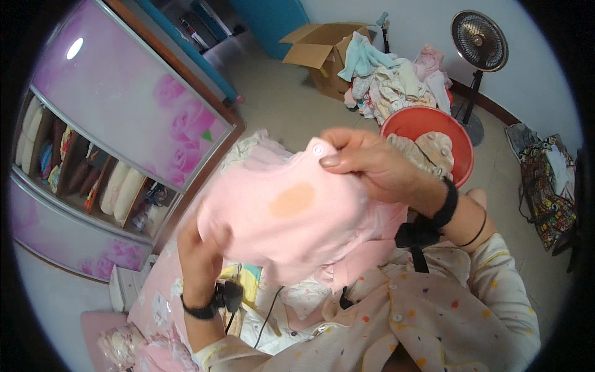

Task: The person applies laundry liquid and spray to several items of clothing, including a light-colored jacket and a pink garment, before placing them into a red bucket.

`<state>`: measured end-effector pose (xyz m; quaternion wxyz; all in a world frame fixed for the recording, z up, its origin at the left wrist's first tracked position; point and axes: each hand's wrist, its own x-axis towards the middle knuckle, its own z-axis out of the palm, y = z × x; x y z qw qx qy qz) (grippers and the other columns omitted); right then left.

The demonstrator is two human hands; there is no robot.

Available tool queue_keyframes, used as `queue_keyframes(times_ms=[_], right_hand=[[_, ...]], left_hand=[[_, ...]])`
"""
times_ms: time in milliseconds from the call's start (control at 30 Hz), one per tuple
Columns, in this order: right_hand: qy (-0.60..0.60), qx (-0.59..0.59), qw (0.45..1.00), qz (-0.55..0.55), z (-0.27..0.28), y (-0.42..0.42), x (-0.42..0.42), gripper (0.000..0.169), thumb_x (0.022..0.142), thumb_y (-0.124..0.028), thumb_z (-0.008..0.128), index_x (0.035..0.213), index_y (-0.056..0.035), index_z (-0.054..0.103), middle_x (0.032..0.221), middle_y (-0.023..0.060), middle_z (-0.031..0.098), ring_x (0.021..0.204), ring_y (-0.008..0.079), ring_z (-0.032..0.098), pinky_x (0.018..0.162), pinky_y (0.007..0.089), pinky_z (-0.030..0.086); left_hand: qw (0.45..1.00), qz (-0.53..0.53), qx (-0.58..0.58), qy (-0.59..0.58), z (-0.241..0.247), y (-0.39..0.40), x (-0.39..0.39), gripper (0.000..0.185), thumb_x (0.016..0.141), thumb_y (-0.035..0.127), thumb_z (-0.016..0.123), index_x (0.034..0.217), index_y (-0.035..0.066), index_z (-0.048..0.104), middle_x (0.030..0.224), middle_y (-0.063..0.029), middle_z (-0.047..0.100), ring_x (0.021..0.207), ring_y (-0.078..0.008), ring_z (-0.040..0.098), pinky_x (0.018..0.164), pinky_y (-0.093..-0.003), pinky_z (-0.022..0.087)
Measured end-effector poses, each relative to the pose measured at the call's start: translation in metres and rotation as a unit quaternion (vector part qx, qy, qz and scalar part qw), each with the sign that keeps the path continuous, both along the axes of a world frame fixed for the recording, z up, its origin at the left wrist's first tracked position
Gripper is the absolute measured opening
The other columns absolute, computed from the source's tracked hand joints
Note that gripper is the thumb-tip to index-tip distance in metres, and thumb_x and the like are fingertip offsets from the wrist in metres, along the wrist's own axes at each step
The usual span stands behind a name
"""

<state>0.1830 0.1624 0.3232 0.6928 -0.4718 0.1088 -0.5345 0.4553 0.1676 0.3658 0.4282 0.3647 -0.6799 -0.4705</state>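
Observation:
A pink cloth garment (pixel 288 223) with a white snap button at its upper corner and an orange-tan patch is held up between my hands. My right hand (pixel 372 162) pinches the corner by the snap between thumb and fingers. At the garment's left edge, my left hand (pixel 204 251) grips the cloth, slightly blurred. Both wrists wear black straps with small black devices. Below the garment, yellow and white patterned cloth (pixel 251 283) lies near my lap, with a thin black cable beside it.
A red basin (pixel 460 139) holding clothes stands on the floor at the right. Behind it are a clothes heap (pixel 390 88), an open cardboard box (pixel 325 60) and a standing fan (pixel 479 42). At left is a sliding-door wardrobe (pixel 139 93); a patterned bag (pixel 544 200) lies far right.

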Motion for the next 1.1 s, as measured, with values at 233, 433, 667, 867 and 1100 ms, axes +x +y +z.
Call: queue_keyframes(times_ms=[233, 433, 667, 867, 1100], right_hand=[[0.253, -0.019, 0.967, 0.0, 0.004, 0.02, -0.042, 0.018, 0.086, -0.021, 0.059, 0.093, -0.0039, 0.058, 0.084, -0.0038, 0.055, 0.078, 0.0022, 0.048, 0.069, 0.0176, 0.04], [0.29, 0.051, 0.955, -0.036, -0.023, 0.025, -0.071, 0.018, 0.086, -0.019, 0.056, 0.094, -0.0029, 0.058, 0.084, -0.0025, 0.056, 0.08, 0.0028, 0.049, 0.069, 0.0197, 0.041], [0.601, -0.013, 0.799, 0.011, -0.082, 0.029, -0.089, 0.044, 0.071, -0.026, 0.071, 0.105, -0.0005, 0.06, 0.087, 0.0052, 0.064, 0.075, 0.0153, 0.058, 0.071, 0.029, 0.047], [0.505, -0.067, 0.848, -0.145, -0.016, 0.01, -0.098, 0.039, 0.068, -0.028, 0.074, 0.09, 0.0028, 0.063, 0.077, 0.0054, 0.063, 0.07, 0.0103, 0.056, 0.061, 0.0246, 0.046], [0.461, -0.046, 0.875, -0.142, 0.056, 0.039, -0.118, 0.026, 0.063, -0.019, 0.072, 0.072, -0.0029, 0.054, 0.068, -0.0034, 0.051, 0.061, 0.0046, 0.046, 0.052, 0.0208, 0.036]], left_hand=[[0.979, -0.173, -0.05, -0.092, -0.008, -0.029, -0.046, 0.058, 0.069, 0.029, 0.071, 0.116, 0.001, 0.051, 0.117, -0.0105, 0.052, 0.104, -0.0168, 0.05, 0.089, -0.0298, 0.038], [0.867, -0.434, 0.193, -0.148, -0.06, -0.085, -0.128, 0.04, 0.076, 0.013, 0.068, 0.112, -0.001, 0.057, 0.107, -0.0079, 0.059, 0.097, -0.0133, 0.054, 0.085, -0.0247, 0.041], [0.936, -0.296, 0.151, -0.117, -0.007, -0.112, -0.102, 0.022, 0.078, 0.015, 0.067, 0.093, -0.001, 0.065, 0.082, -0.0041, 0.066, 0.069, -0.0097, 0.061, 0.063, -0.021, 0.047], [0.957, -0.139, 0.078, -0.243, 0.067, -0.094, -0.024, 0.024, 0.079, 0.02, 0.067, 0.09, -0.001, 0.065, 0.075, -0.0039, 0.065, 0.06, -0.0078, 0.058, 0.053, -0.0213, 0.046], [0.968, -0.138, 0.144, -0.152, 0.053, -0.056, -0.027, 0.031, 0.082, 0.02, 0.064, 0.101, -0.004, 0.061, 0.081, -0.0061, 0.065, 0.065, -0.0091, 0.06, 0.06, -0.0216, 0.048]])
